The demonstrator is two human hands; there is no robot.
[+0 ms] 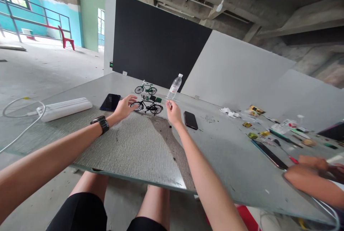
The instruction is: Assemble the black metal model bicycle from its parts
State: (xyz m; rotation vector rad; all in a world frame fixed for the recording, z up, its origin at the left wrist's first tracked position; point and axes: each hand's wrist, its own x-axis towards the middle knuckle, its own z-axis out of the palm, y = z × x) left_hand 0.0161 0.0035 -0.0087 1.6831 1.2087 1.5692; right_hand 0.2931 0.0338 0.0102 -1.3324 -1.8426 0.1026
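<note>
A black miniature bicycle [147, 107] stands upright on the table between my two hands. My left hand [125, 106], with a dark watch on its wrist, is at the bicycle's left wheel with fingers apart; whether a fingertip touches the wheel I cannot tell. To the right of the bicycle, my right hand [173, 112] is pinched, thumb against fingers, on something too small to name. Behind the black bicycle stands a green miniature bicycle [146, 88]. Small dark and green pieces [158, 100] show just behind the black bicycle's frame.
A clear water bottle [174, 87] stands behind my right hand. Phones lie left [110, 101] and right [190, 120]. A white power strip [66, 108] with a cable is far left. Scattered parts and tools [287, 136] lie right, near another person's arm [314, 184].
</note>
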